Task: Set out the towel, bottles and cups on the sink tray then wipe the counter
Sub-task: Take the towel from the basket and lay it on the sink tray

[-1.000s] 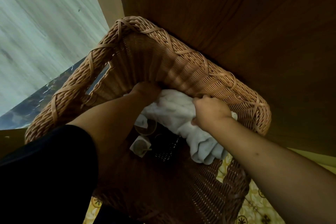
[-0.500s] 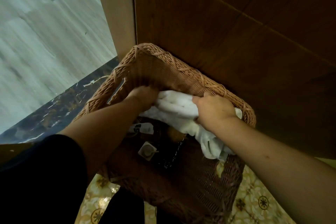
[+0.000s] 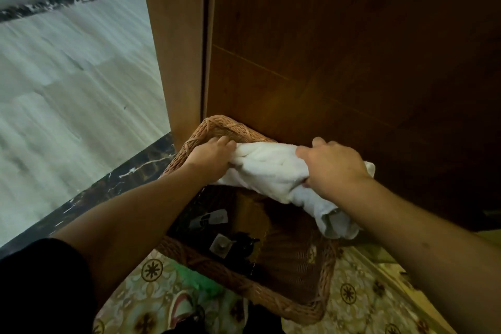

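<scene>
A rolled white towel [image 3: 273,168] hangs above a wicker basket [image 3: 271,298]. My left hand [image 3: 210,156] grips its left end and my right hand [image 3: 332,168] grips its middle, with the loose end drooping to the lower right. Down inside the basket lie a dark bottle [image 3: 244,245] with a square silver-white cap [image 3: 221,244] and a clear wrapped item [image 3: 210,219]; the rest of the contents are in shadow.
A dark wooden door or panel [image 3: 352,62] stands right behind the basket, with a lighter wooden frame [image 3: 176,49] to its left. Pale floor [image 3: 67,89] with a dark marble strip [image 3: 108,184] lies left. Patterned carpet [image 3: 352,293] is underfoot.
Both hands have lifted the towel up out of the basket. The view has pulled back and up, so the basket looks smaller and lower.
</scene>
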Demonstrator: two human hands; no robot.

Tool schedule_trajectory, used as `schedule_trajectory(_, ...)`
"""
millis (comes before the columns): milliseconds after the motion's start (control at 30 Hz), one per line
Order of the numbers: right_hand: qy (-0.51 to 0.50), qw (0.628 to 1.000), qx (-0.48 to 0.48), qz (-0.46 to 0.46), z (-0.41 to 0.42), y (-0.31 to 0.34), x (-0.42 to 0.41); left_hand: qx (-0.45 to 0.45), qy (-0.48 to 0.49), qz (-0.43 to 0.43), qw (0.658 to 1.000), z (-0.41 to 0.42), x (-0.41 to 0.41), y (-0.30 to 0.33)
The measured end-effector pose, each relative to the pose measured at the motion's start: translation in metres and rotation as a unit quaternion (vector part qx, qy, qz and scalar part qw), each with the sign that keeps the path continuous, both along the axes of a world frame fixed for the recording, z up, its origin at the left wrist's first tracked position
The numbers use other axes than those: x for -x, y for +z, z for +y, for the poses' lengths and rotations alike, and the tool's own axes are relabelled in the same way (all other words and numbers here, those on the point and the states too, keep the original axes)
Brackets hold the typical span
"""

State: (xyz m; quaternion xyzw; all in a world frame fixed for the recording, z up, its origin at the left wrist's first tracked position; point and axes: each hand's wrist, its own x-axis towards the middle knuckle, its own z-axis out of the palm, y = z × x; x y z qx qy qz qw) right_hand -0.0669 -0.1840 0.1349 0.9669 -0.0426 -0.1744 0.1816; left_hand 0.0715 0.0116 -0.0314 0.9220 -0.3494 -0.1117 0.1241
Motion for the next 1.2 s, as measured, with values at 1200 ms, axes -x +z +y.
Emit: schedule_trajectory(1200,0.536,0.796,-0.241,-0.147,0.204,0.175,0.208,-0.045,0.461,-0.278,0.842,0.294,0.503,0.266)
